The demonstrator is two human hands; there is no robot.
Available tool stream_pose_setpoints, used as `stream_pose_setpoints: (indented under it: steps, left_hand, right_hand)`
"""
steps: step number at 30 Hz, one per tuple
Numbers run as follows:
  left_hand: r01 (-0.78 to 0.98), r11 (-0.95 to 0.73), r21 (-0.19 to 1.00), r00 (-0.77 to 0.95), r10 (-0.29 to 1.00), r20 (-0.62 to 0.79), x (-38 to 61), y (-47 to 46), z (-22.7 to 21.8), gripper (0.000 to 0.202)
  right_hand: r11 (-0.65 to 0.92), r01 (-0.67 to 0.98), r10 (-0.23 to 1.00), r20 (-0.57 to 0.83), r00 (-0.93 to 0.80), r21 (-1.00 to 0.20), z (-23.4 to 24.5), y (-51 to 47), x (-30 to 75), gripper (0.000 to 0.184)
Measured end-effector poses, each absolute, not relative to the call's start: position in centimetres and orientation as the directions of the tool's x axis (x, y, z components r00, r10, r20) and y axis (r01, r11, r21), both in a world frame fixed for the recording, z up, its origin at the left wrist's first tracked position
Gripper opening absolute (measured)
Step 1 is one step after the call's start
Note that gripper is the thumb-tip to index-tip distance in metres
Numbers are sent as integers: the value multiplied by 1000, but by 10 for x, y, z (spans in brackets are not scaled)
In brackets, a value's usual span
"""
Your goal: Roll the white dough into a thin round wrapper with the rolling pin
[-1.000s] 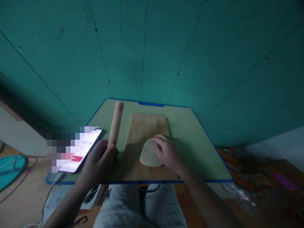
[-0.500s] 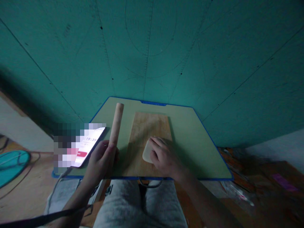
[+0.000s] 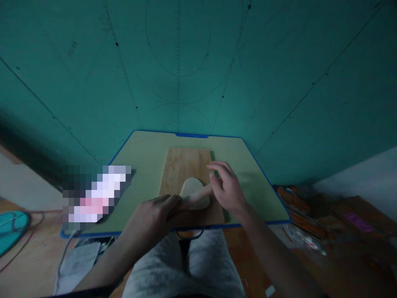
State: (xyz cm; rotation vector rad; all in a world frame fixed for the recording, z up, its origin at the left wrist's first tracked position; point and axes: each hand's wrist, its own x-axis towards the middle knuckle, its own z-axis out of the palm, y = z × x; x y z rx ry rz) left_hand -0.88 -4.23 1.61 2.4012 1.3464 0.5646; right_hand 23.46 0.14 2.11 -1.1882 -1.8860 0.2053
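Observation:
A flat, pale piece of dough (image 3: 190, 188) lies on a wooden cutting board (image 3: 182, 163). Across its lower part runs a wooden rolling pin (image 3: 198, 196), tilted up toward the right. My left hand (image 3: 158, 211) is closed around the pin's left end, near the board's front. At the pin's other end is my right hand (image 3: 228, 186), its fingers apart and curved, with the thumb held away from them; the palm is close to the pin's tip, and whether they touch is hidden.
The board rests on a small pale table (image 3: 248, 169) with a blue rim, against a green wall (image 3: 192, 82). On its left side lies a phone (image 3: 107, 190), mostly blurred out, with a cable (image 3: 66, 248). Boxes and plastic (image 3: 307, 242) stand on the floor at right.
My left hand has swung the rolling pin from upright beside the board to lying across the dough. My right hand has let go of the dough and moved to the pin's right end.

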Motion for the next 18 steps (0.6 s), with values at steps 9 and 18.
stream_pose_setpoints:
  steps: [9,18]
  left_hand:
    - [741,-457,492,329,886,327,20,-63,3,37]
    - [798,-528,292,407,828,385,48,-114,-45,82]
  right_hand:
    - [294,661,949,296,-113,-691,13,62,198,16]
    - [299,614,954,218,-205,-730,-4,94,176,35]
